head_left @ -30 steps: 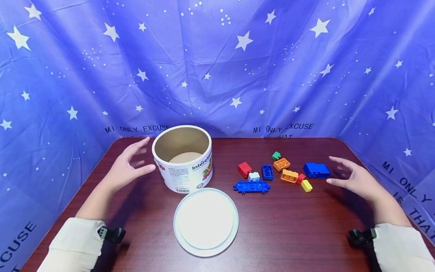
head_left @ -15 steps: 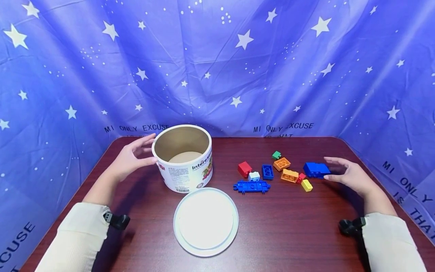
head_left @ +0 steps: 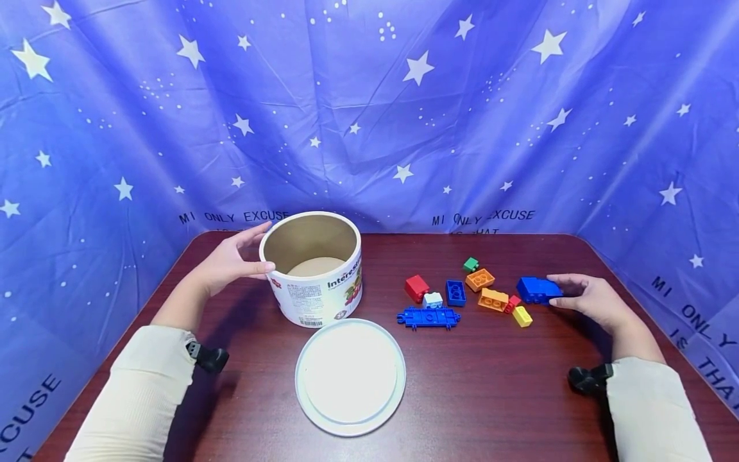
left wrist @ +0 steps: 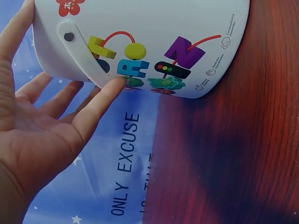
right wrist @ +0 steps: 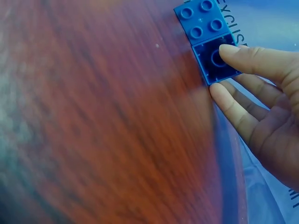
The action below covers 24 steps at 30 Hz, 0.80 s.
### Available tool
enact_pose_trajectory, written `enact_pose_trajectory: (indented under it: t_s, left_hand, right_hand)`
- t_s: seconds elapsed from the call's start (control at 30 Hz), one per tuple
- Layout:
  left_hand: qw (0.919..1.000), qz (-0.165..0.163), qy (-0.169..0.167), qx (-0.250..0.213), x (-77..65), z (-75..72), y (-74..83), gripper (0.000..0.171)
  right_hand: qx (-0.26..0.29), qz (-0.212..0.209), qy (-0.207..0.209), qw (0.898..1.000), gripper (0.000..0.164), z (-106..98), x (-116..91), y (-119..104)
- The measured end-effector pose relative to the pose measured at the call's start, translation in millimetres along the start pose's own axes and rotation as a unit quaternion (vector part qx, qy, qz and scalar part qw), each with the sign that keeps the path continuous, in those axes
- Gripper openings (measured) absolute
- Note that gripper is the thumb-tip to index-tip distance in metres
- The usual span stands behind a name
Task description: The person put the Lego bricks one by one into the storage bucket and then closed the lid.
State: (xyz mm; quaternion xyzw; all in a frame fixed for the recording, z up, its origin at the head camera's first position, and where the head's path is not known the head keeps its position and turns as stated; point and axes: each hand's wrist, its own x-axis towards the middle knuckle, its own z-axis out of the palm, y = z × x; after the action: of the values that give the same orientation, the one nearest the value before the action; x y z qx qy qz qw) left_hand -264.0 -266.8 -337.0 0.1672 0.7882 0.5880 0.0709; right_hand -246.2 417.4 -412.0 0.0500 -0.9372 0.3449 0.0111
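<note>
An open white bucket [head_left: 312,301] stands upright at the centre left. My left hand [head_left: 231,260] touches its left side, the thumb at the rim and the other fingers spread toward the back. In the left wrist view a fingertip meets the white handle strap [left wrist: 81,53] over the printed wall. My right hand [head_left: 589,298] pinches the right end of a blue building block [head_left: 538,290], thumb in front and fingers behind. The right wrist view shows the block [right wrist: 201,23] with studs on one part and a hollow underside on the other.
A round white lid [head_left: 350,378] lies before the bucket. Between bucket and right hand are a red block [head_left: 417,289], a blue wheel-base piece [head_left: 429,317], an orange block [head_left: 480,279], a green block [head_left: 471,264] and a yellow block [head_left: 522,316]. A starry blue curtain [head_left: 369,115] surrounds the table.
My left hand has moved right and forward from beside the bucket to touch its side. My right hand has moved left from near the blue block and now grips its end.
</note>
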Motion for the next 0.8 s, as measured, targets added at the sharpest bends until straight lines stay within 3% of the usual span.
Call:
enact_pose_trajectory:
  t_s: [0.47,0.8]
  left_hand:
    - [0.9997,-0.011,-0.006,-0.022,0.0,0.7,-3.5,0.087]
    - [0.9994,-0.015,-0.005,-0.03,-0.1,1.6,-3.3,0.087]
  right_hand:
    - [0.049,0.015,0.033,0.998,0.057,-6.4,-5.8,3.4]
    - [0.089,-0.004,0.058,0.994,0.051,-15.7,-11.8,-13.5]
